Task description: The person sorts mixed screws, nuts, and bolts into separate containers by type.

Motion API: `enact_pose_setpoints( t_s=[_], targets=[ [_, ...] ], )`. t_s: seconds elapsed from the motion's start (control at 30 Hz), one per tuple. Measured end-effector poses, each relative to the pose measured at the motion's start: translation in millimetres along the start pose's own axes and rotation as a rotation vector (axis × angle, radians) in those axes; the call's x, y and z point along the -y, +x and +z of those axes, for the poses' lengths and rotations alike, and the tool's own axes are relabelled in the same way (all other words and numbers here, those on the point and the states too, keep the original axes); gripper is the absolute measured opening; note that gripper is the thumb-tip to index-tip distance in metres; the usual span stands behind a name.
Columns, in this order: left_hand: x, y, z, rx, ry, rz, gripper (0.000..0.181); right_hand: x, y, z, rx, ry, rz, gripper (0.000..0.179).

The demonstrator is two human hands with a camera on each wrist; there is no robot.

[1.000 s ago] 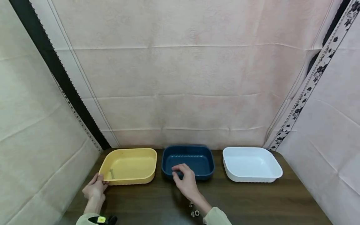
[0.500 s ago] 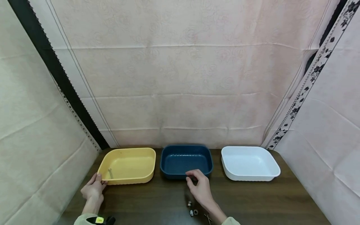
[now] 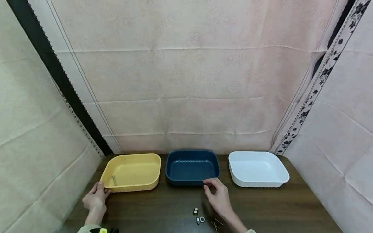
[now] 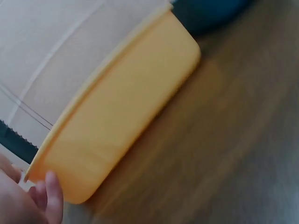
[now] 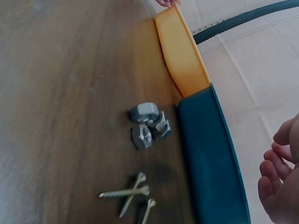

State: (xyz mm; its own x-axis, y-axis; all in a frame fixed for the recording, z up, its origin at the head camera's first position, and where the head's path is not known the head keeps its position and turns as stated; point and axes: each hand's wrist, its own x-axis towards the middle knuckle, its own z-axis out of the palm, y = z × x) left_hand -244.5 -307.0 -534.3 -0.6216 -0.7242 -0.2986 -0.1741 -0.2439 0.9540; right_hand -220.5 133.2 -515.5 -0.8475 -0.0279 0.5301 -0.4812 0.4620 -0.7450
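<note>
My left hand (image 3: 95,198) grips the near left corner of a yellow tray (image 3: 137,187), thumb at the rim and fingers beneath it. A single screw (image 3: 114,180) lies inside that tray. My right hand (image 3: 218,197) hovers by the near right corner of a dark blue tray (image 3: 186,183), its fingers loosely bent, with nothing visible between them. Below it on the wooden table, several metal nuts (image 5: 145,123) lie in a cluster. Beside the nuts are 3 screws (image 5: 125,192), two of them crossed.
To the right of the blue tray stands a white tray (image 3: 259,185). All three trays line up along the back of the brown table (image 3: 163,213). Pale cloth walls (image 3: 186,81) enclose the table behind and at both sides.
My right hand has moved from over the blue tray to the right and nearer, uncovering the nuts and screws. The left hand keeps its grip on the yellow tray.
</note>
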Motion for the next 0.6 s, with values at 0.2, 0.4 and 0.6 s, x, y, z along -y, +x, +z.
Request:
enact_pose_setpoints(
  t_s=[0.2, 0.4, 0.6],
  targets=[
    [-3.6, -18.1, 1.3, -0.229, 0.231, 0.305, 0.044, -7.8, -5.5, -6.9, -0.036, -0.021, -0.024, 0.026],
    [-13.0, -51.1, 12.6, -0.297, 0.234, 0.537, 0.031, -9.3, -9.0, -10.8, -0.036, -0.043, 0.002, 0.025],
    [-9.9, -82.9, 25.9, -0.048, 0.105, 0.492, 0.03, -9.6, -12.9, -14.0, -0.046, -0.06, 0.012, 0.03]
  ],
)
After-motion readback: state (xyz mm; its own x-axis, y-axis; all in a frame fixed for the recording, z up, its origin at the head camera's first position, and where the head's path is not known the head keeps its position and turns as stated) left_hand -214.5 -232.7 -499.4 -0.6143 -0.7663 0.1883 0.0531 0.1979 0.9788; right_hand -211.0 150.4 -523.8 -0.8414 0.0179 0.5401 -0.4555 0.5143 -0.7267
